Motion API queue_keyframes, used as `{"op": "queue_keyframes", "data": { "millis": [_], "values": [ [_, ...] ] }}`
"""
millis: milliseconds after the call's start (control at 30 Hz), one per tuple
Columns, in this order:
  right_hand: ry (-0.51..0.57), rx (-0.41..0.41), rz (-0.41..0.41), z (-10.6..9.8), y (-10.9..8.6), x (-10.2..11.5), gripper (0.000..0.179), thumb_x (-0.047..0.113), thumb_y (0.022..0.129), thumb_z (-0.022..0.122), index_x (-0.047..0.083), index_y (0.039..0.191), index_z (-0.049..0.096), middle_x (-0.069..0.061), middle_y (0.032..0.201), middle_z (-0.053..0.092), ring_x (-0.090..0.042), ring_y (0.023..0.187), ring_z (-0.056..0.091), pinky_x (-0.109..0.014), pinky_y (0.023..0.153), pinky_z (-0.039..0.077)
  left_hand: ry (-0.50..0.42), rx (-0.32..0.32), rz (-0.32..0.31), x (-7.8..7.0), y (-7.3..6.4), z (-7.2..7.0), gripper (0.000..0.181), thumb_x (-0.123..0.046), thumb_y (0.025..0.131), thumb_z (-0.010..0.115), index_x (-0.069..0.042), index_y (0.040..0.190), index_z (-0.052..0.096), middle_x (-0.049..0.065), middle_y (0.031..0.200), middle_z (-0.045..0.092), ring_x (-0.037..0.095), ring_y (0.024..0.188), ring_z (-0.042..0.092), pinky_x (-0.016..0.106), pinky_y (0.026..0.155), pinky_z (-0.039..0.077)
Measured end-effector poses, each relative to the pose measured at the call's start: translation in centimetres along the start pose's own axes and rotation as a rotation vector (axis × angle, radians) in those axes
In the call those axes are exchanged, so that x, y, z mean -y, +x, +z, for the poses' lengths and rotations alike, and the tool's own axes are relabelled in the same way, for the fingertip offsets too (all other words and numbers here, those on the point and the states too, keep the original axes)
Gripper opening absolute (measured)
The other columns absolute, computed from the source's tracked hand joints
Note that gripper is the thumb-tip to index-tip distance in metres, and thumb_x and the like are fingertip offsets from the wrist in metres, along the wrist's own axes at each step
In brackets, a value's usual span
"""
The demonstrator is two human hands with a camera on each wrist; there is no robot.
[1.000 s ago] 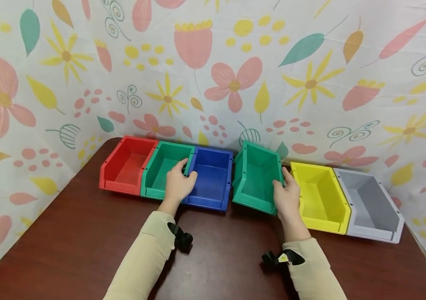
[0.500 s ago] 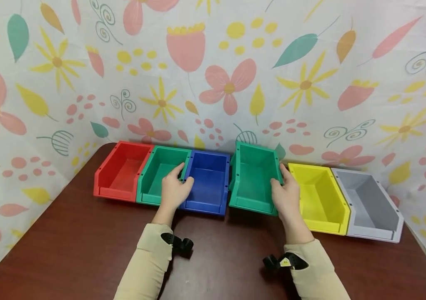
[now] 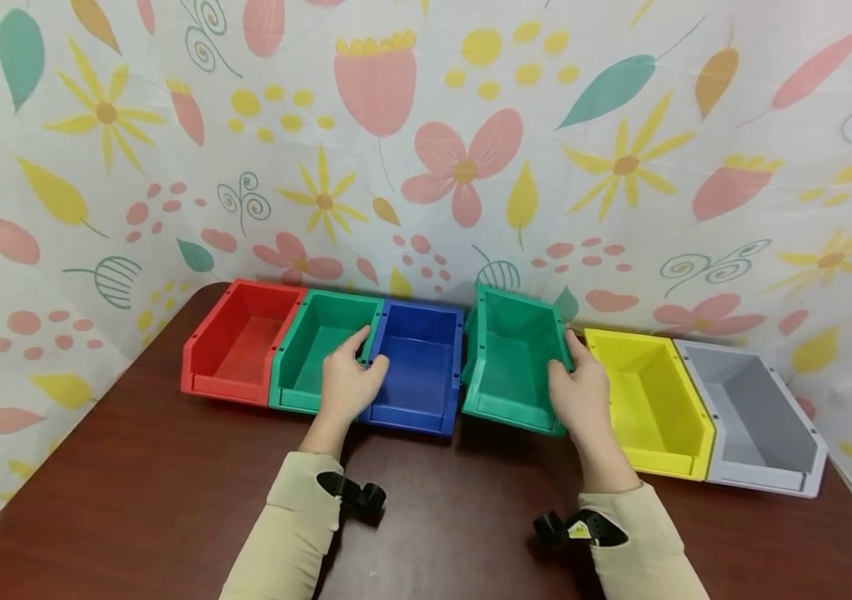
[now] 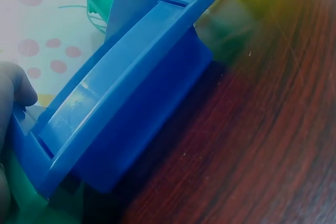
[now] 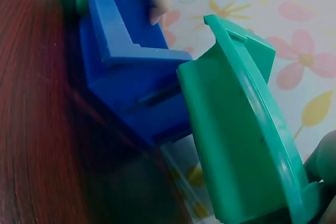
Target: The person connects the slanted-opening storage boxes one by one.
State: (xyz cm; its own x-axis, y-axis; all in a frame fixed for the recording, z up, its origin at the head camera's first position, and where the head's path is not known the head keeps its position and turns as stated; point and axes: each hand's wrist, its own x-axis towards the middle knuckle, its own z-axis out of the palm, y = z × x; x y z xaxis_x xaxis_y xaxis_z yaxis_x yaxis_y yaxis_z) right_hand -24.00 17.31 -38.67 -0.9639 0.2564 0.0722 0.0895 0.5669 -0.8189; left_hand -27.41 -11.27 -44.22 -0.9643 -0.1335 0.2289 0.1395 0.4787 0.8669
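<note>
In the head view my left hand (image 3: 351, 379) grips the side wall where the left green bin (image 3: 313, 350) meets the blue bin (image 3: 414, 371), the thumb on the blue side. My right hand (image 3: 579, 392) pinches the right wall of a second green bin (image 3: 516, 358), thumb inside it. This bin is tilted and raised over the table, its left edge right at the blue bin's right side. The right wrist view shows the raised green bin (image 5: 236, 124) from its front and underside, close to the blue bin (image 5: 126, 77). The left wrist view shows the blue bin's front (image 4: 115, 87).
A red bin (image 3: 246, 342) stands at the row's left end. Right of my right hand are a yellow bin (image 3: 644, 400) and a grey bin (image 3: 749, 408), side by side. Behind the row hangs a flower-print cloth (image 3: 426, 208). The dark wooden table (image 3: 426, 517) extends in front.
The right-hand green bin has turned a little straighter and come up against the blue bin's side, then shifted slightly right again. My left hand keeps its hold. The head view has shifted slightly.
</note>
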Motion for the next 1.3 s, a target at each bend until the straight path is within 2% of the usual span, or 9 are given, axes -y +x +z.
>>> {"op": "queue_keyframes", "data": {
  "millis": [67,167,300,467,567,900,1067,1200,1300],
  "values": [
    [-0.018,0.006,-0.002,-0.1,0.0,0.0,0.055,0.014,0.097,0.039,0.009,0.149,0.024,-0.012,0.153,0.030,-0.041,0.095,0.055,-0.034,0.061,0.044,-0.004,-0.002,0.000,-0.2,-0.1,-0.1,0.055,-0.016,0.081,0.055,-0.010,0.136,0.052,-0.005,0.039,0.035,0.014,0.033,0.032,0.028,0.038,0.030],
    [-0.021,0.017,0.008,-0.1,-0.1,0.1,0.054,0.015,0.098,0.040,0.012,0.150,0.024,-0.009,0.154,0.028,-0.038,0.093,0.055,-0.029,0.050,0.036,0.001,0.001,-0.007,-0.3,-0.3,-0.3,0.055,-0.015,0.081,0.055,-0.010,0.136,0.052,-0.005,0.039,0.035,0.015,0.033,0.033,0.028,0.038,0.031],
    [-0.011,0.028,0.016,-0.3,-0.4,0.6,0.055,0.018,0.099,0.039,0.013,0.150,0.022,-0.008,0.155,0.026,-0.030,0.135,0.036,-0.032,0.068,0.045,0.007,-0.005,-0.002,-0.3,-0.3,-0.4,0.055,-0.014,0.081,0.056,-0.011,0.136,0.052,-0.006,0.038,0.035,0.012,0.032,0.032,0.029,0.038,0.031],
    [-0.099,0.108,-0.050,-0.5,-0.6,1.0,0.062,0.021,0.099,0.042,0.010,0.152,0.012,-0.015,0.156,0.021,-0.037,0.138,0.030,-0.052,0.099,0.041,0.008,-0.009,-0.006,-0.9,-0.5,-0.8,0.055,-0.012,0.083,0.056,-0.010,0.137,0.050,-0.007,0.039,0.033,0.003,0.030,0.025,0.028,0.038,0.028],
    [-0.157,0.181,-0.082,-0.5,-0.5,1.1,0.070,0.024,0.098,0.045,0.010,0.153,0.004,-0.021,0.156,0.019,-0.042,0.138,0.029,-0.058,0.103,0.036,0.004,-0.008,-0.013,-2.1,-0.9,-1.5,0.055,-0.009,0.082,0.056,-0.006,0.137,0.050,-0.006,0.039,0.033,0.005,0.029,0.023,0.027,0.039,0.028],
    [-0.161,0.193,-0.094,-0.9,-0.2,0.9,0.078,0.045,0.096,0.047,0.013,0.154,0.005,-0.018,0.157,0.016,-0.041,0.140,0.024,-0.059,0.106,0.031,0.025,-0.004,-0.014,0.1,0.0,-0.8,0.056,-0.020,0.083,0.055,-0.012,0.138,0.050,0.003,0.043,0.043,0.017,0.034,0.036,0.029,0.040,0.035],
    [-0.158,0.152,-0.167,-1.5,-0.5,1.0,0.081,0.050,0.093,0.050,0.011,0.153,0.012,-0.013,0.159,0.012,-0.039,0.141,0.024,-0.058,0.107,0.030,0.051,-0.015,-0.012,0.3,0.1,-0.3,0.055,-0.022,0.082,0.056,-0.011,0.136,0.051,0.013,0.082,0.066,0.015,0.040,0.041,0.030,0.048,0.039],
    [-0.197,0.141,-0.260,-1.9,-0.6,1.4,0.078,0.047,0.092,0.054,0.010,0.152,0.021,-0.012,0.159,0.015,-0.040,0.141,0.025,-0.060,0.104,0.031,0.075,0.013,-0.024,0.3,0.3,0.0,0.055,-0.024,0.084,0.054,-0.012,0.137,0.048,0.014,0.130,0.056,0.017,0.050,0.047,0.033,0.059,0.042],
    [-0.291,0.203,-0.339,-2.2,-0.1,2.3,0.077,0.048,0.091,0.056,0.010,0.151,0.025,-0.014,0.158,0.017,-0.041,0.140,0.025,-0.061,0.104,0.031,0.080,0.040,-0.030,0.2,0.5,0.2,0.054,-0.026,0.086,0.053,-0.013,0.138,0.045,0.012,0.135,0.052,0.020,0.063,0.054,0.039,0.068,0.047]
  ]
}}
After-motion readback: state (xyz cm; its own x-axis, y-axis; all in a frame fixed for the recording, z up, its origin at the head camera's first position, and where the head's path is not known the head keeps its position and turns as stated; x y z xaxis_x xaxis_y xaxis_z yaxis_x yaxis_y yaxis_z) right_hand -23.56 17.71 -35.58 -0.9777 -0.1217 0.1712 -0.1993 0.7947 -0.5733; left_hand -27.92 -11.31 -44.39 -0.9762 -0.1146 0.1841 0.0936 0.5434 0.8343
